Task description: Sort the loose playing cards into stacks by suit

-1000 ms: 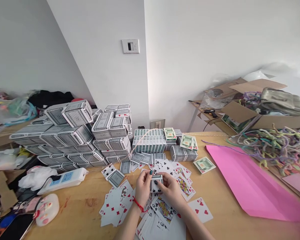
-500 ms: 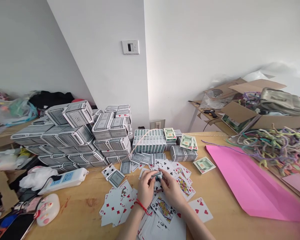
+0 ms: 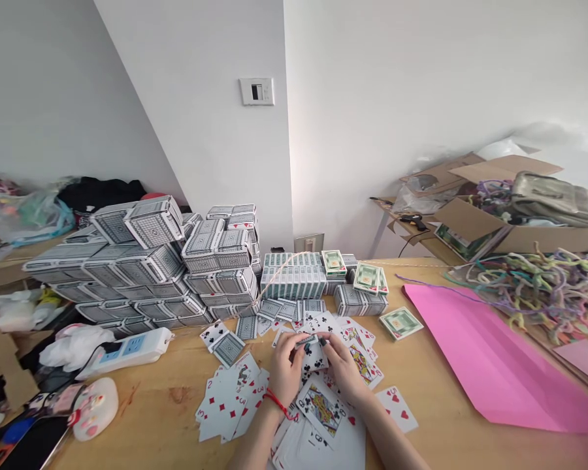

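Note:
My left hand, with a red cord bracelet at its wrist, pinches a folded playing card whose patterned back shows at the top. My right hand is just to the right, its fingertips closed together at a small dark spot that I cannot make out. A clubs card shows between the hands. Below lies a queen of clubs on a loose pile of white cards. Diamond and heart cards fan out on the left, and a five of hearts lies on the right.
Stacked blocks of grey-backed cards stand at the back left. Green card boxes sit behind the hands. A pink sheet, tangled fuzzy stems, a power strip and a phone surround the work area.
My right hand has shifted slightly right, away from my left, and more of the clubs card shows between them. My left hand has hardly moved.

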`<state>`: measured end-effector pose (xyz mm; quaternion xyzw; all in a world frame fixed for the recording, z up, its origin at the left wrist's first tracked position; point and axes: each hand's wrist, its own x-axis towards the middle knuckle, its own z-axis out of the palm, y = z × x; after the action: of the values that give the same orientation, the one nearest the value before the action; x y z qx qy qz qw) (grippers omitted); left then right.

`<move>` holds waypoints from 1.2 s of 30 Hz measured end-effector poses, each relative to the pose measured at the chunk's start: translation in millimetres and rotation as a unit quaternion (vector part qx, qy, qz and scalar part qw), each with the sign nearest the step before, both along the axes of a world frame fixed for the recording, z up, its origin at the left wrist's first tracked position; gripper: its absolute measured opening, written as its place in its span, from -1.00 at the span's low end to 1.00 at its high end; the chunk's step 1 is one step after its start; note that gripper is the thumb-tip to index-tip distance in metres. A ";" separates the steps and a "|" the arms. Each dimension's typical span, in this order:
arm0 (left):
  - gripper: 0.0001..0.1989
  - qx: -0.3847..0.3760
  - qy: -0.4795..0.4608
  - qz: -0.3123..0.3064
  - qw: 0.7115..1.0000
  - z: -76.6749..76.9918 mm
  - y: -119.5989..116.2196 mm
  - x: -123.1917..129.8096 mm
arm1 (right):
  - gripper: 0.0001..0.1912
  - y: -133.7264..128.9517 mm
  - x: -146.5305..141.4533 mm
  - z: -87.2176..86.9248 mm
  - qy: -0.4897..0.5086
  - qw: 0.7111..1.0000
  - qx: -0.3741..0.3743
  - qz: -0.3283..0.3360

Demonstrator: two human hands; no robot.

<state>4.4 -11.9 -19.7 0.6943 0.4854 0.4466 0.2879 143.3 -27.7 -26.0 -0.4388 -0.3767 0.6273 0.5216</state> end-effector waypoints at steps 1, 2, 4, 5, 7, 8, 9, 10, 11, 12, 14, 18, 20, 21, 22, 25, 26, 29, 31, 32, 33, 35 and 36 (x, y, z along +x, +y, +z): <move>-0.76 0.000 -0.004 -0.003 1.000 0.0 -0.1 0.1 | -0.78 0.5 0.8 0.7 0.050 0.999 -0.021 0.002; -0.76 0.000 -0.009 -0.006 1.000 0.1 -0.1 0.3 | -0.81 0.9 1.7 1.6 0.097 0.994 -0.039 0.008; -0.77 -0.002 -0.020 -0.012 1.000 0.2 -0.1 0.5 | -0.82 0.9 2.9 3.9 0.146 0.987 -0.061 0.024; -0.76 -0.004 -0.024 -0.014 1.000 0.3 0.1 0.5 | -0.81 0.4 3.1 5.2 0.152 0.986 -0.065 0.035; -0.76 -0.007 -0.030 -0.016 0.999 0.2 0.6 0.2 | -0.78 -1.1 2.5 7.6 0.172 0.980 -0.078 0.062; -0.76 -0.009 -0.033 -0.016 0.999 0.0 0.9 -0.1 | -0.77 -2.0 1.8 8.6 0.191 0.975 -0.087 0.079; -0.76 -0.013 -0.037 -0.017 0.999 -0.3 1.2 -0.4 | -0.76 -2.8 1.0 9.5 0.211 0.968 -0.094 0.097; -0.76 -0.016 -0.040 -0.020 0.999 -0.6 1.4 -0.7 | -0.73 -3.5 0.2 10.3 0.231 0.961 -0.101 0.114; -0.76 -0.020 -0.043 -0.024 0.999 -0.8 1.4 -0.9 | -0.71 -4.1 -0.5 11.1 0.246 0.955 -0.106 0.130; -0.76 -0.022 -0.044 -0.029 0.998 -1.0 1.2 -1.1 | -0.70 -4.4 -1.1 11.7 0.254 0.950 -0.109 0.142; -0.75 -0.022 -0.044 -0.038 0.998 -0.6 0.2 -1.1 | -0.69 -4.6 -1.4 12.5 0.265 0.945 -0.113 0.156; -0.75 -0.029 -0.055 -0.048 0.997 1.8 -2.6 0.0 | -0.74 -4.3 -1.4 11.8 0.281 0.941 -0.119 0.146; -0.76 -0.038 -0.071 -0.040 0.996 2.6 -3.1 0.1 | -0.74 -4.3 -2.0 10.8 0.278 0.943 -0.123 0.137; -0.76 -0.044 -0.081 -0.036 0.995 2.6 -3.0 -0.1 | -0.74 -4.4 -2.4 10.5 0.276 0.944 -0.124 0.134; -0.76 -0.051 -0.090 -0.035 0.994 2.4 -2.8 -0.4 | -0.74 -4.5 -3.0 10.4 0.273 0.945 -0.124 0.131; -0.77 -0.076 -0.119 -0.041 0.989 1.2 -1.7 -1.8 | -0.73 -4.8 -4.2 11.6 0.270 0.946 -0.123 0.133; -0.77 -0.086 -0.128 -0.043 0.987 1.0 -1.5 -2.1 | -0.72 -4.9 -4.3 12.2 0.268 0.945 -0.124 0.137; -0.76 -0.109 -0.150 -0.042 0.982 1.2 -1.3 -2.5 | -0.67 -5.2 -3.7 13.2 0.268 0.942 -0.127 0.159; -0.75 -0.118 -0.157 -0.031 0.980 1.1 -1.2 -2.6 | -0.65 -5.3 -2.8 12.7 0.270 0.938 -0.129 0.175; -0.75 -0.125 -0.159 -0.024 0.979 0.8 -0.9 -2.8 | -0.65 -5.3 -2.5 12.2 0.270 0.937 -0.130 0.180; -0.74 -0.134 -0.161 -0.017 0.978 0.3 -0.5 -3.2 | -0.65 -5.3 -2.2 11.8 0.270 0.936 -0.132 0.182; -0.72 -0.151 -0.171 -0.006 0.974 -1.3 1.0 -4.4 | -0.65 -5.3 -1.8 11.5 0.268 0.937 -0.136 0.178; -0.71 -0.156 -0.181 -0.002 0.971 -2.1 1.9 -5.1 | -0.65 -5.3 -1.8 11.7 0.267 0.937 -0.139 0.175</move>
<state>-0.7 -9.9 -21.8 0.5494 0.4878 0.4830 0.4763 141.5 -32.9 -14.3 -0.2501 -0.2036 0.8490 0.4185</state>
